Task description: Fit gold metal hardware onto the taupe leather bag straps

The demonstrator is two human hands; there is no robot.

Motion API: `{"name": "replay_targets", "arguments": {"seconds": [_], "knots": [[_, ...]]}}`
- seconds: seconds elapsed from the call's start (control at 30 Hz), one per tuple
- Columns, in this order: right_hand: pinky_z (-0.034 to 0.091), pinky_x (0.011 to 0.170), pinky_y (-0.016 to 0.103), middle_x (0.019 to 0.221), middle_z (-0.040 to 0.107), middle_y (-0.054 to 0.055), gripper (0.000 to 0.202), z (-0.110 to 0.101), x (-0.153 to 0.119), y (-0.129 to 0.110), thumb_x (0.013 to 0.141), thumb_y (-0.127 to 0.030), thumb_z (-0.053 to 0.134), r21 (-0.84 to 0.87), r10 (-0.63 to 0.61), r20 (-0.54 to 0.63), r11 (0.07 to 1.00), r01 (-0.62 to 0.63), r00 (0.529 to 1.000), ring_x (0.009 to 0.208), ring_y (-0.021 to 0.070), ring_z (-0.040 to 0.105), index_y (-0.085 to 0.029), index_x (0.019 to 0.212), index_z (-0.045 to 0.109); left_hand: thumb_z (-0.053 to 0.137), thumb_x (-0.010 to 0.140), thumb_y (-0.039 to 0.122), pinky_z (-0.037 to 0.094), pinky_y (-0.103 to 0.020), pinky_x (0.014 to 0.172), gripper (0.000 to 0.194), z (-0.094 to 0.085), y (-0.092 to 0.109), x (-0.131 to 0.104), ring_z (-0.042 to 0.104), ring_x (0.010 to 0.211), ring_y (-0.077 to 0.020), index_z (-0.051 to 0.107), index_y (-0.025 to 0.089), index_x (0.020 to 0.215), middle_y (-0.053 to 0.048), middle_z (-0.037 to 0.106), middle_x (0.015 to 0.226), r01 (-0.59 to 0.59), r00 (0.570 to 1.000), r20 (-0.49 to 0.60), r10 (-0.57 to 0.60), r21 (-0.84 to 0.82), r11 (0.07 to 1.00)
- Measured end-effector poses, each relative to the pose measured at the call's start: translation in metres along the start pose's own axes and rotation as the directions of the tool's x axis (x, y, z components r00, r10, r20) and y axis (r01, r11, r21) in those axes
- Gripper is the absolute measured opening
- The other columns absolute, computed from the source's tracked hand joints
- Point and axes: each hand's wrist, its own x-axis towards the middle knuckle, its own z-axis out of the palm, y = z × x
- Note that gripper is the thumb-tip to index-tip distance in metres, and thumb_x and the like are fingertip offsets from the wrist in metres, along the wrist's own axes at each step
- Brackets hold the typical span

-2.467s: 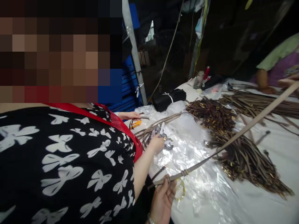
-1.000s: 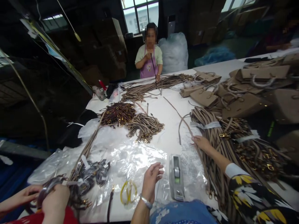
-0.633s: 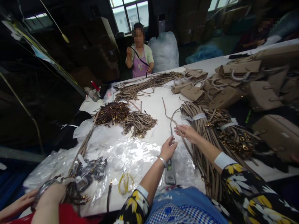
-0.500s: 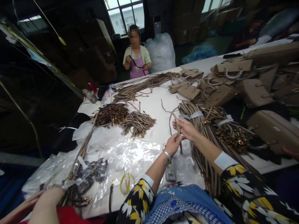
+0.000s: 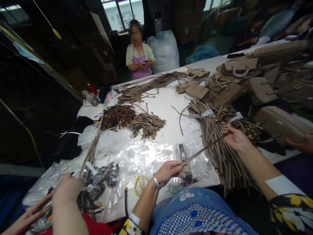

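Observation:
A taupe strap (image 5: 201,150) is stretched between my two hands above the table. My left hand (image 5: 170,172), with a silver band at the wrist, pinches its lower end near the table's front edge. Up and to the right, my right hand (image 5: 233,136) holds the other end, in front of a large bundle of taupe straps (image 5: 223,156) tied with white wrap. Beneath the strap, beside my left hand, lies a grey and white tape dispenser (image 5: 182,153), partly covered. Another thin strap (image 5: 181,119) lies on the white table left of the bundle.
Taupe handbags (image 5: 222,94) crowd the right side. Strap piles (image 5: 148,125) lie mid-table, with clear plastic bags (image 5: 134,151) in front. At the lower left another person's hands (image 5: 66,189) work near bagged hardware (image 5: 97,179). A person in a pink apron (image 5: 139,67) stands across the table.
My hands have moved apart, the right one outward to the right and the left one down, and the strap is now drawn out between them. The person opposite has brought their hands together.

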Motion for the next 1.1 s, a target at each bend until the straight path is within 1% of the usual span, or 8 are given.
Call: {"name": "replay_targets", "arguments": {"seconds": [0.3, 0.4, 0.5, 0.67, 0.73, 0.83, 0.97, 1.1], "knots": [[0.031, 0.039, 0.018, 0.071, 0.049, -0.002, 0.016, -0.024, -0.054, 0.005, 0.088, -0.032, 0.059, 0.013, 0.057, -0.211, 0.998, -0.056, 0.976, 0.047, 0.0054, 0.036, -0.018, 0.094, 0.059, 0.059, 0.081, 0.032, 0.046, -0.028, 0.074, 0.025, -0.059, -0.037, -0.045, 0.061, 0.066, -0.0176, 0.077, 0.022, 0.096, -0.003, 0.071, 0.079, -0.033, 0.912, -0.351, 0.214, 0.456, 0.889], [0.016, 0.034, 0.017, 0.065, 0.042, -0.004, 0.024, -0.021, -0.075, 0.011, 0.082, -0.036, 0.062, -0.057, 0.079, -0.241, 0.994, -0.096, 0.967, 0.042, 0.0041, 0.024, -0.017, 0.097, 0.061, 0.061, 0.076, 0.025, 0.045, -0.028, 0.070, 0.018, -0.060, -0.056, -0.055, 0.064, 0.062, -0.0200, 0.078, 0.023, 0.076, -0.001, 0.071, 0.065, 0.009, 0.964, -0.228, 0.140, 0.552, 0.833], [0.011, 0.036, 0.016, 0.057, 0.028, -0.009, 0.035, -0.011, -0.094, 0.009, 0.081, -0.046, 0.062, -0.117, 0.121, -0.152, 0.983, -0.140, 0.981, 0.041, 0.0047, 0.018, -0.016, 0.098, 0.062, 0.067, 0.073, 0.027, 0.046, -0.029, 0.076, 0.012, -0.037, -0.057, -0.046, 0.069, 0.076, -0.0243, 0.078, 0.027, 0.076, -0.001, 0.074, 0.070, -0.032, 0.999, 0.005, 0.036, 0.610, 0.792], [0.010, 0.040, 0.017, 0.054, 0.024, -0.010, 0.046, 0.020, -0.130, -0.015, 0.079, -0.059, 0.062, -0.228, 0.205, 0.113, 0.958, -0.175, 0.972, 0.042, 0.0055, 0.016, -0.017, 0.096, 0.062, 0.070, 0.073, 0.052, 0.048, -0.037, 0.088, 0.037, 0.039, -0.017, 0.014, 0.066, 0.098, -0.0313, 0.076, 0.019, 0.088, -0.010, 0.075, 0.098, -0.080, 0.997, 0.026, 0.076, 0.202, 0.976], [0.016, 0.041, 0.018, 0.054, 0.030, -0.009, 0.045, 0.035, -0.147, -0.024, 0.082, -0.062, 0.058, -0.345, 0.203, 0.250, 0.932, -0.109, 0.947, 0.044, 0.0066, 0.022, -0.017, 0.087, 0.063, 0.056, 0.084, 0.059, 0.051, -0.038, 0.085, 0.052, 0.068, 0.003, 0.040, 0.067, 0.098, -0.0268, 0.068, 0.016, 0.111, -0.014, 0.071, 0.110, -0.102, 0.994, 0.031, 0.100, 0.056, 0.993], [0.029, 0.045, 0.020, 0.056, 0.045, -0.004, 0.048, 0.047, -0.171, -0.026, 0.087, -0.062, 0.051, -0.482, 0.183, 0.406, 0.875, 0.040, 0.896, 0.049, 0.0090, 0.036, -0.017, 0.076, 0.064, 0.061, 0.087, 0.044, 0.051, -0.036, 0.090, 0.039, 0.088, 0.034, 0.062, 0.068, 0.090, -0.0213, 0.065, 0.010, 0.106, -0.015, 0.070, 0.099, -0.158, 0.987, -0.076, 0.140, -0.405, 0.900], [0.041, 0.053, 0.022, 0.067, 0.059, 0.001, 0.046, 0.029, -0.194, 0.002, 0.090, -0.057, 0.049, -0.489, 0.246, 0.466, 0.872, 0.016, 0.850, 0.058, 0.0130, 0.052, -0.016, 0.095, 0.071, 0.056, 0.092, 0.018, 0.053, -0.018, 0.068, 0.009, 0.056, 0.086, 0.057, 0.055, 0.056, -0.0050, 0.062, 0.013, 0.087, 0.002, 0.053, 0.065, -0.348, 0.933, -0.287, 0.216, -0.568, 0.746], [0.048, 0.059, 0.026, 0.072, 0.066, 0.004, 0.042, -0.006, -0.217, 0.050, 0.089, -0.051, 0.054, -0.531, 0.237, 0.432, 0.846, 0.033, 0.870, 0.064, 0.0178, 0.060, -0.018, 0.102, 0.075, 0.041, 0.098, 0.015, 0.025, -0.008, 0.036, 0.021, -0.013, 0.144, 0.039, 0.028, 0.040, -0.0022, 0.061, 0.015, 0.093, 0.007, 0.033, 0.058, -0.559, 0.827, -0.383, 0.412, -0.479, 0.677]]}}
